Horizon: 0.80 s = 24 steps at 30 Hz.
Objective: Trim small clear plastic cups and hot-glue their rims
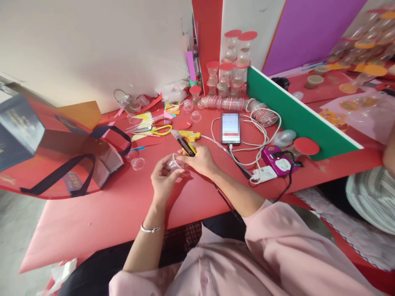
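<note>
Red tabletop (123, 209) lies beneath: the left hand (163, 174) grips a clear plastic cup (174, 163) near the yellow glue gun (191, 135), and the right hand (202, 160) holds a yellow-and-black utility knife (184, 145) beside the cup.

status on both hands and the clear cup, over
Left hand gripping clear cup. Right hand holding yellow-black cutter. Yellow glue gun lying just beyond the hands.

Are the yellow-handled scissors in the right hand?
No, the right hand grips a utility knife, while the scissors lie on the red tabletop.
</note>
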Each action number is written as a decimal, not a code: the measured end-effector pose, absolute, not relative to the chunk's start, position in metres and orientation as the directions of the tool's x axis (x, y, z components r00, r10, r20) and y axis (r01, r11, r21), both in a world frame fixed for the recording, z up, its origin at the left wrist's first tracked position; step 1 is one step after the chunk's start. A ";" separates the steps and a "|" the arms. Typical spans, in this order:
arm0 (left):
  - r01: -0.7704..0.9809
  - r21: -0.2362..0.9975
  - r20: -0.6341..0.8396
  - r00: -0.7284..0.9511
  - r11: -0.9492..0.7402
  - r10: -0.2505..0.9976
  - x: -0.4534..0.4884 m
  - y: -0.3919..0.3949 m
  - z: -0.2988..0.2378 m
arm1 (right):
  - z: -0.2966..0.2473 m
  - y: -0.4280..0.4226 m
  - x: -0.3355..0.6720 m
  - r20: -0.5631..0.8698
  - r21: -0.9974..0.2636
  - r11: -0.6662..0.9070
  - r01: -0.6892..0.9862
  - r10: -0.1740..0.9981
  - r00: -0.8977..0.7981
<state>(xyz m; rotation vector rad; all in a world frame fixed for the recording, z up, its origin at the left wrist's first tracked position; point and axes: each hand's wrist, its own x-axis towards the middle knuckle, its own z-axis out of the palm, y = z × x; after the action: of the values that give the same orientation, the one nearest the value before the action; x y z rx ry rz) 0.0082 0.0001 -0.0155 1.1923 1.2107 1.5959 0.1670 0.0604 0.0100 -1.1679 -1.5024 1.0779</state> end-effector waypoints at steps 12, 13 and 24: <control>-0.112 0.959 0.231 -0.227 -0.261 0.946 0.008 0.001 -0.015 | 0.019 0.059 0.168 0.028 -0.999 0.031 0.019 0.986 -0.167; -0.105 0.960 0.231 -0.228 -0.260 0.946 0.008 0.001 -0.015 | 0.020 0.059 0.168 0.002 -1.000 0.001 -0.004 0.985 -0.171; -0.105 0.961 0.232 -0.204 -0.257 0.951 0.010 0.000 -0.012 | 0.010 0.060 0.162 -0.063 -0.994 -0.077 -0.083 0.984 -0.167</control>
<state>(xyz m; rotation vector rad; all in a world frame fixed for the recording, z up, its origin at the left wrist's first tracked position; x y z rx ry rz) 0.0103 0.0003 -0.0125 1.1911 1.1194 1.5953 0.1624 0.0600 0.0101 -1.1113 -1.2270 1.4233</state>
